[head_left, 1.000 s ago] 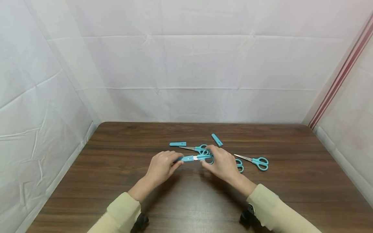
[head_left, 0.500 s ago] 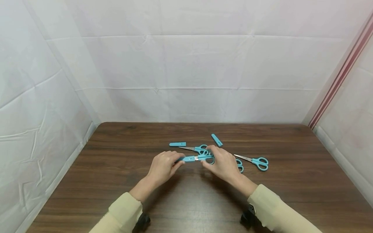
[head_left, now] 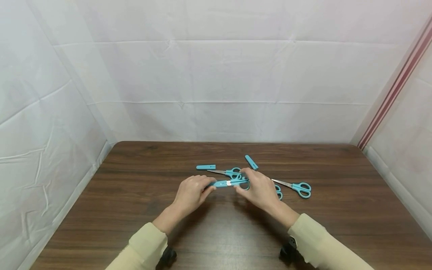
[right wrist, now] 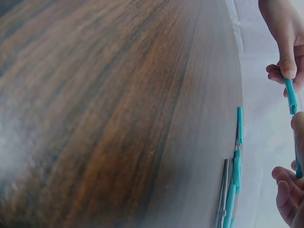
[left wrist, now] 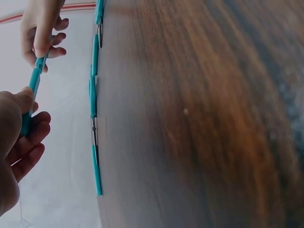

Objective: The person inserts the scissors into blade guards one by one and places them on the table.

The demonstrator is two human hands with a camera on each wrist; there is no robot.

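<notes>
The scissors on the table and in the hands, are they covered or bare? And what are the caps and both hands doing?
Held scissors: off the table, cap nearly on, a little metal showing.
Left hand: pinches the cap.
Right hand: grips the handles.
Far scissors: bare, blades closed, flat on table.
Right scissors: bare, blades closed, flat.
Hidden scissors: only a handle shows; cannot tell.
Left loose cap: off, lying flat.
Back loose cap: off, lying flat.
</notes>
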